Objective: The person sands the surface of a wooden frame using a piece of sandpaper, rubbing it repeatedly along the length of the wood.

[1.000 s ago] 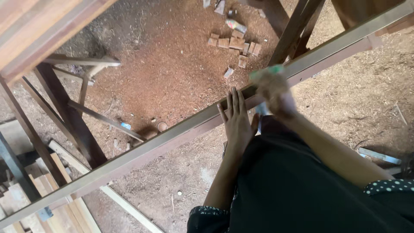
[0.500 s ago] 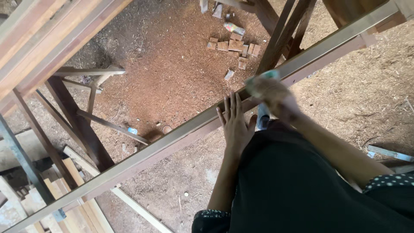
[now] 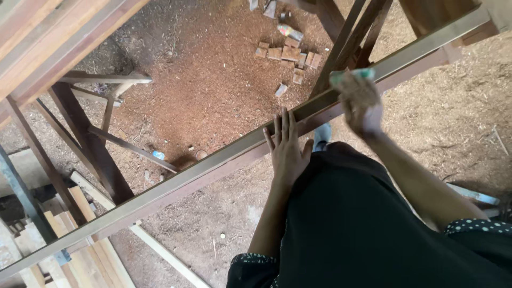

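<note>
While left hand (image 3: 288, 149) lies flat on beam (image 3: 213, 165), right hand (image 3: 360, 104) clutches pad (image 3: 349, 79).

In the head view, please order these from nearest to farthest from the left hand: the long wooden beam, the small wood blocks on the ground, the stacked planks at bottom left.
From the left hand:
1. Beam: the fingers lie flat on it, touching.
2. Wood blocks: on the sawdust floor, beyond the beam, toward the top.
3. Planks: bottom-left corner, below the beam's lower end.
</note>
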